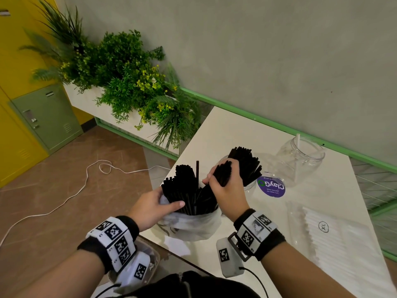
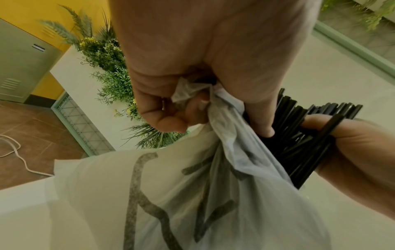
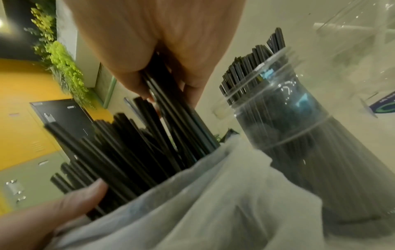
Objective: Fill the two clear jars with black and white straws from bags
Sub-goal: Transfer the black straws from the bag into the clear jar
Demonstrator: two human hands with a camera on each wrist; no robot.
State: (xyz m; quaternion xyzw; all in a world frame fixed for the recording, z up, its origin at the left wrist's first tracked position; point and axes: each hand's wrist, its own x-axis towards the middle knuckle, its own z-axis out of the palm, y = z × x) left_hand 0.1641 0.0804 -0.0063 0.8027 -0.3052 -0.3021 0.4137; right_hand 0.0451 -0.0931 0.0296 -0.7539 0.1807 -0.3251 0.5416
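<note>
Right, risks first. The right hand [image 1: 227,188] has a handful of black straws [image 1: 222,175] partly drawn out of the plastic bag [image 1: 193,226], while the rest of the bag's straws [image 1: 182,190] stand loose and fanned. Likely failure: neighbouring straws drag up with the handful and spill onto the counter [image 1: 236,125] or the floor, since 1 already sticks up above the others. The bag is soft and upright only because it's held; if the left hand [image 1: 150,209] loosens, it could slump toward the counter edge, which is close. The nearer clear jar [image 3: 299,128] just behind the bag looks well packed with black straws, so pushing more in may splay or bend them, or tip the jar.

Grips: the right hand's fingers are curled tight around the handful, thumb side toward the bag. The left hand pinches the bunched bag rim [image 2: 188,91] between curled fingers and palm, with its thumb [image 1: 174,204] laid across the bag's mouth against the straws.

The 2nd clear jar [image 1: 300,160] stands further back near the wall, with 1 white straw [image 1: 298,143] in it and otherwise looking empty. A clear bag of white straws [image 1: 335,239] lies flat on the counter to the right, apparently untouched. Judged progress: black nearly done, white barely begun.
</note>
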